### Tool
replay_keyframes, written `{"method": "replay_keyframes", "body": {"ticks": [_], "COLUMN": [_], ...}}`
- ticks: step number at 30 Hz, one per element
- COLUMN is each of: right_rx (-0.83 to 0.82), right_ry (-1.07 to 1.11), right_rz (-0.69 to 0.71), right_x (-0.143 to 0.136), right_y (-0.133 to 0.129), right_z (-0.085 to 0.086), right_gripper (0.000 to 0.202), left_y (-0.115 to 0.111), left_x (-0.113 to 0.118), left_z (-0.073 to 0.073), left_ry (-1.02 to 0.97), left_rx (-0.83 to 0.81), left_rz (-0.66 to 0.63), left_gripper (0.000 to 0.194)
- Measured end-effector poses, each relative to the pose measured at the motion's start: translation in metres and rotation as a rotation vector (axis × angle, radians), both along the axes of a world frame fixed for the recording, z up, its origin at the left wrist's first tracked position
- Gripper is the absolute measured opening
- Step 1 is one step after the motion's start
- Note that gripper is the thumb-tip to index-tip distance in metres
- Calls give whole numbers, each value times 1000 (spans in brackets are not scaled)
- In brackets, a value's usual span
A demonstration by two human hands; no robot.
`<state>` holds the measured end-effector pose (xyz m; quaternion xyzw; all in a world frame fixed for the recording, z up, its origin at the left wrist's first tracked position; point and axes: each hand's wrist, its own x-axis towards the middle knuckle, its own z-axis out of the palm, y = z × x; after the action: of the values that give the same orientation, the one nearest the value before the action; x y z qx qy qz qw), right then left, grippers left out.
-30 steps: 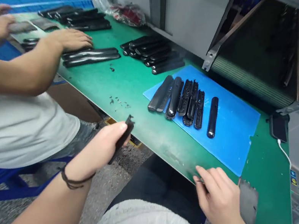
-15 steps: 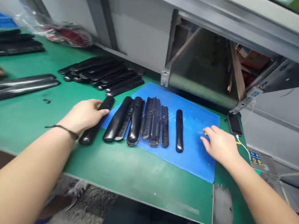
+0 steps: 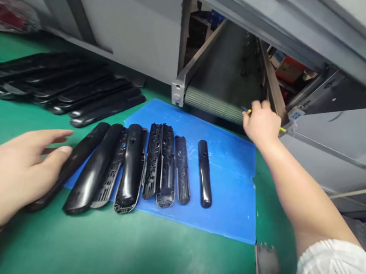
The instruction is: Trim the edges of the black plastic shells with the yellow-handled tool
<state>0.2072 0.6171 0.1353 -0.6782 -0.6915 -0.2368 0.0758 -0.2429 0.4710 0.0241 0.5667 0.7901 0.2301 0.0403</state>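
Observation:
My left hand point(image 3: 19, 169) is at the lower left, its thumb and fingers apart. It is beside a long black plastic shell point(image 3: 74, 160), with the thumb tip over the shell's edge. My right hand point(image 3: 263, 125) is closed round a thin yellow tool point(image 3: 282, 130) in front of the conveyor's end. The tool's dark tip shows past the fingers; its kind is unclear. Between my hands, more shells lie in a row across a blue sheet point(image 3: 230, 188): glossy closed backs point(image 3: 131, 166), ribbed insides facing up point(image 3: 167, 167), and a slim one point(image 3: 204, 174) apart on the right.
Many black shells point(image 3: 40, 79) are heaped on the green table point(image 3: 162, 251) at the left. A conveyor belt point(image 3: 227, 64) runs back through an opening in the grey wall point(image 3: 131, 9). A plastic bag with red contents point(image 3: 5, 11) lies at the far left.
My right hand has moved up from over the blue sheet to the conveyor's end, carrying the yellow tool. My left hand has loosened from the leftmost shell. The view has shifted closer and rightward.

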Motion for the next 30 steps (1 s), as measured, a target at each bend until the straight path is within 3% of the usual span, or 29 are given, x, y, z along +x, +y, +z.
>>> {"method": "replay_keyframes", "body": {"ticks": [2,4,6,9,12,15,17,19,20,22,24,26,27,28,30], "right_rx": [10,-49,-82,-71,-42,28,101,151,147,29,-149,-287,-304,-267,-68], "right_ry": [44,82,93,82,65,56,132,301,395,551,678,785,830,861,882], "right_rz": [-190,-287,-299,-274,-246,-188,-87,85,174,337,468,551,565,554,513], "right_x": [22,40,49,50,49,55,60,62,60,51,37,21,12,4,-13], "right_y": [29,47,49,28,-17,-87,-147,-208,-236,-279,-306,-322,-329,-337,-357], "right_z": [12,18,19,17,25,51,73,92,99,105,99,79,66,52,22], "right_gripper": [61,56,44,33,32,31,25,20,19,15,12,12,11,11,14], "left_y": [4,6,6,4,2,-1,-13,-37,-55,-98,-143,-179,-193,-205,-225], "left_x": [-5,-6,-5,-2,-6,-5,11,49,74,133,190,231,245,253,257], "left_z": [-5,-4,2,7,4,6,18,38,48,66,76,75,71,67,58], "left_ry": [108,152,144,90,84,122,119,45,-52,-369,-915,-1403,-1566,-1710,-1910], "left_rx": [93,157,214,326,500,743,898,957,913,672,269,-191,-355,-442,-455], "left_rz": [-43,-72,-87,-81,-47,-75,-160,-291,-368,-601,-893,-1139,-1202,-1183,-1017], "left_gripper": [41,32,21,12,13,14,12,10,9,14,36,61,63,60,47]}}
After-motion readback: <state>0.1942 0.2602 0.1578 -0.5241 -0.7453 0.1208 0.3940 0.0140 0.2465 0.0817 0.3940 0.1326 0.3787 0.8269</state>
